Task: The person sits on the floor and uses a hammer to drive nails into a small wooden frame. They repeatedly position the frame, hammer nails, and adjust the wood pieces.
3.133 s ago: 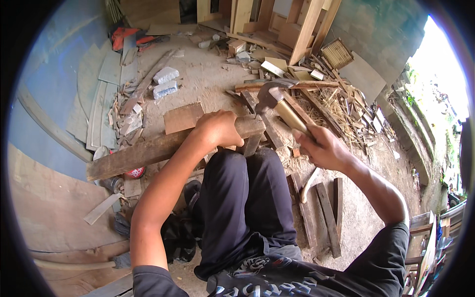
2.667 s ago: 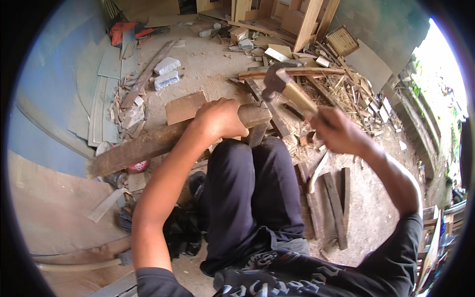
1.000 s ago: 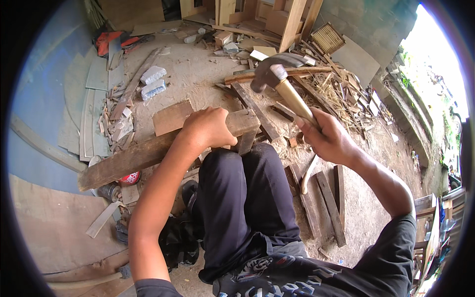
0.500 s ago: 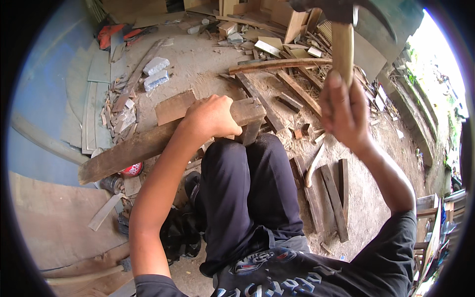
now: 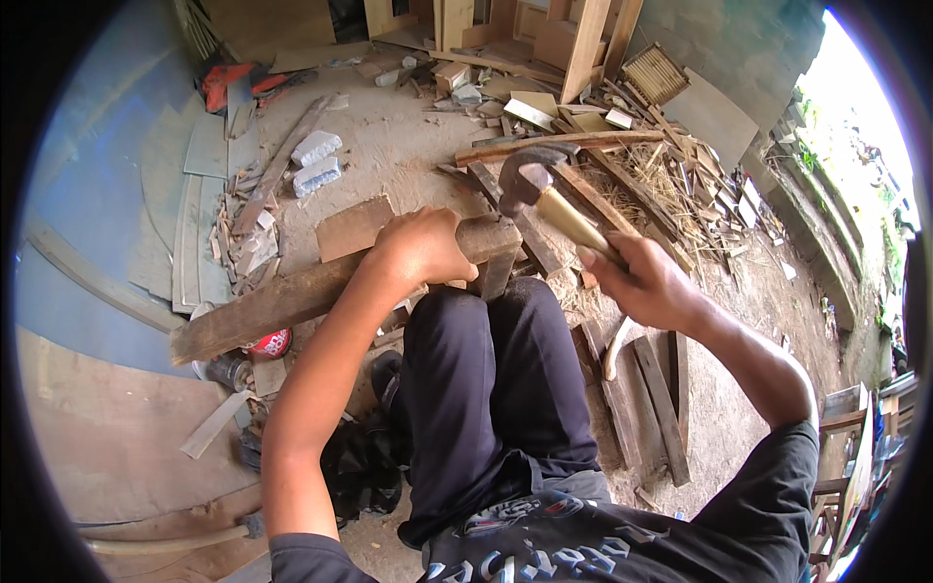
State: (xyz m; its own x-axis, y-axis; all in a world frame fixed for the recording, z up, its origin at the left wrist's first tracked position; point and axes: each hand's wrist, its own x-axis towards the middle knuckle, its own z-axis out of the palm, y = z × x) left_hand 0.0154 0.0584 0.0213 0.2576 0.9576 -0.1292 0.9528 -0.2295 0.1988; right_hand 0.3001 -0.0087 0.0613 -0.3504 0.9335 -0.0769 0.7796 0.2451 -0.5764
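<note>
A claw hammer with a pale wooden handle (image 5: 575, 220) is in my right hand (image 5: 653, 282), its fingers wrapped round the grip. The dark hammer head (image 5: 526, 182) is just above the right end of a long brown wooden beam (image 5: 262, 306); whether the two touch I cannot tell. My left hand (image 5: 420, 243) grips that beam close to the same end. From there the beam slants down to the left. A shorter wooden piece (image 5: 497, 272) meets it from below, by my knees. Behind my left hand, a flat wooden block (image 5: 354, 227) shows against the beam.
Loose timber (image 5: 661, 408) lies on the floor to the right of my legs. Scrap wood (image 5: 622, 155) and straw are heaped farther back. Two pale broken blocks (image 5: 317, 175) sit at the left. A red can (image 5: 270, 342) stands under the beam.
The hammer has swung down and left from its raised position to the beam's right end. My left hand keeps its hold on the beam, and the view has shifted slightly.
</note>
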